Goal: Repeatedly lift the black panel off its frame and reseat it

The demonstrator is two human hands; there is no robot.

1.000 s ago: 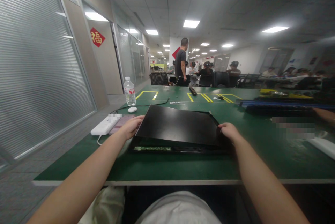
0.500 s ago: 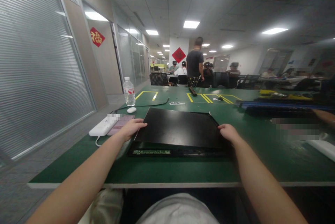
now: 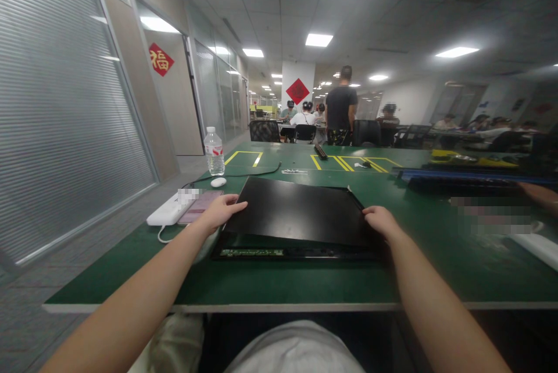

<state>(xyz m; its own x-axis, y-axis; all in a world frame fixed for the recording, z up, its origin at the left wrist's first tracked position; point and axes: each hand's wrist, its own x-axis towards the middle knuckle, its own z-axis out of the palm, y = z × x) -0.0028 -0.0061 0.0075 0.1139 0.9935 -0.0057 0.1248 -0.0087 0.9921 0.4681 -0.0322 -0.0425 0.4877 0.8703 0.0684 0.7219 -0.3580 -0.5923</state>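
Observation:
A flat black screen panel [image 3: 300, 210] lies in front of me, tilted a little, over a black frame [image 3: 335, 254]. Along the frame's near edge, a strip of green circuit board [image 3: 250, 253] shows. My left hand [image 3: 222, 212] grips the panel's left edge, thumb on top and fingers at the side. On the opposite side, my right hand [image 3: 380, 221] pinches the panel's right edge near the frame's raised rim. The fingers under both edges are partly hidden. What lies beneath the panel is covered.
A water bottle [image 3: 214, 151], a white oval object [image 3: 218, 182], a white power strip [image 3: 172, 207] and a pinkish flat object [image 3: 203, 205] stand left on the green table [image 3: 279, 286]. A dark bar [image 3: 320, 152] lies farther back. Another person's hand [image 3: 540, 193] shows at right.
The panel's left side has risen very slightly, and my left thumb reaches a little farther over it. In the background, a standing person has moved to the right.

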